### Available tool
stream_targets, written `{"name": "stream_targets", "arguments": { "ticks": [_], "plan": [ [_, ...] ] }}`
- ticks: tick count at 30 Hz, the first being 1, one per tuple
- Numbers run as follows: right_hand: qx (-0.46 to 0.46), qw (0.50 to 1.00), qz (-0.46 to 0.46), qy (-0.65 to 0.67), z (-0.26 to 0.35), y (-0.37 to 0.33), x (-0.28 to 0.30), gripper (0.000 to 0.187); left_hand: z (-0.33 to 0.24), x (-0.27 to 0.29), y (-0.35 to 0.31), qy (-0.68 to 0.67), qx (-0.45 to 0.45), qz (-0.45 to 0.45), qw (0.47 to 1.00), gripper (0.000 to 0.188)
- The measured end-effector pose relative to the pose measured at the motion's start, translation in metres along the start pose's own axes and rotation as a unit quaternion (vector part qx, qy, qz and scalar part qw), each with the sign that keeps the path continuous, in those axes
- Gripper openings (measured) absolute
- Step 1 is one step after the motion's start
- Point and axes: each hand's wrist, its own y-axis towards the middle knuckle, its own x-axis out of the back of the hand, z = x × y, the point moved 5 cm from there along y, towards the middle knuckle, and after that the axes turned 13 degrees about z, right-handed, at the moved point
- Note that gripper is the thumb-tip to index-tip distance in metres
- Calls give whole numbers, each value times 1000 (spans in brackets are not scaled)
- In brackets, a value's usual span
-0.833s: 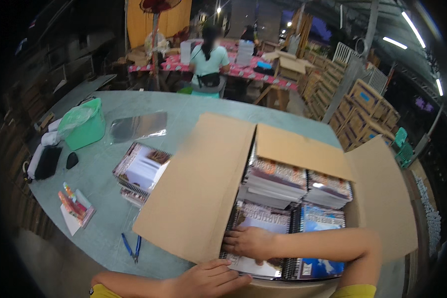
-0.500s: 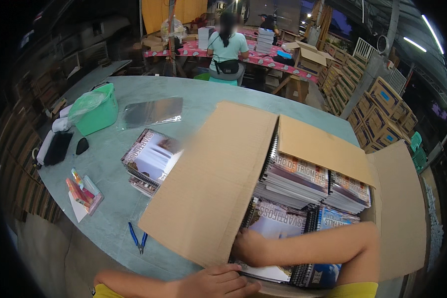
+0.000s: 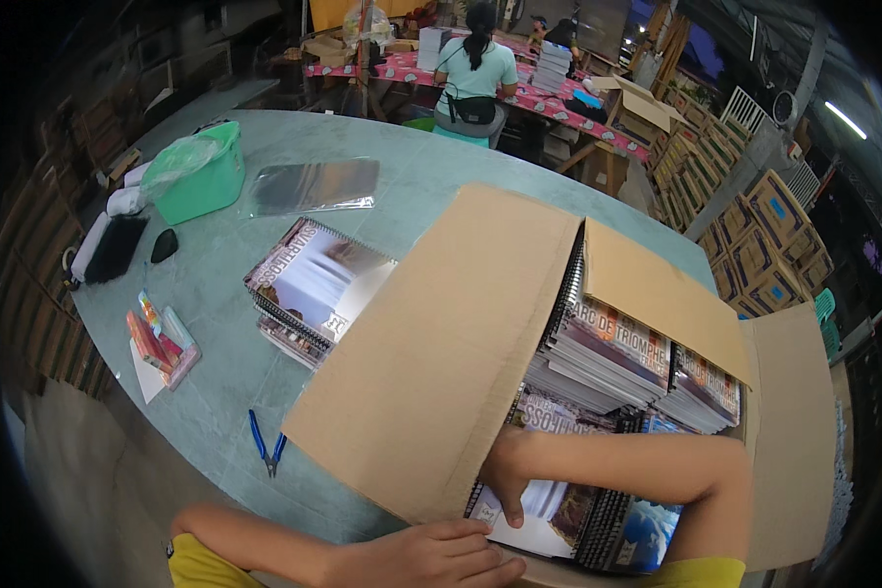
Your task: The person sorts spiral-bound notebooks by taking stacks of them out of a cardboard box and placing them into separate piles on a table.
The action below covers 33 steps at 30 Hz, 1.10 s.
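A large open cardboard box point(image 3: 441, 353) holds stacks of spiral-bound notebooks. My right hand point(image 3: 505, 468) reaches down inside it, along the wall nearest the left flap. Its thumb stretches out over a notebook point(image 3: 559, 505) with a pale waterfall cover; the other fingers are mostly hidden. Beside that notebook lies one with a blue cover point(image 3: 647, 529). Farther back are stacks with monument covers point(image 3: 612, 343). My left hand point(image 3: 436, 556) lies at the near edge of the box, its fingers extended together and touching the cardboard, with nothing held.
More notebooks point(image 3: 318, 279) are piled left of the box. Blue-handled cutters point(image 3: 268, 443), a green bin point(image 3: 201, 176), clear plastic sleeves point(image 3: 314, 186) and small packets point(image 3: 164, 343) share the table. A person point(image 3: 475, 73) sits at a pink-covered table beyond; stacked cartons point(image 3: 769, 245) stand right.
My right hand has lifted a little from beside the box wall, and its thumb now spreads over the waterfall notebook. My left hand stays at the box edge. The view has shifted slightly.
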Motion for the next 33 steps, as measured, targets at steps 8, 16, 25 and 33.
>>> {"name": "stream_targets", "arguments": {
  "ticks": [8, 16, 25, 33],
  "plan": [
    [-93, 989, -119, 6, 29, -65, 4, 75, -1, -2, -3, 19, -25, -2, 999, 22],
    [-129, 974, -179, -55, 37, -83, -2, 51, -7, 12, 4, -164, 95, 47, 981, 32],
    [-89, 976, -167, -111, 42, -105, 4, 53, -18, 25, 1, -269, 163, 71, 946, 34],
    [-98, 948, -291, 84, 36, -178, 31, 56, 25, 101, -110, -552, 296, -212, 750, 27]
  ]
}}
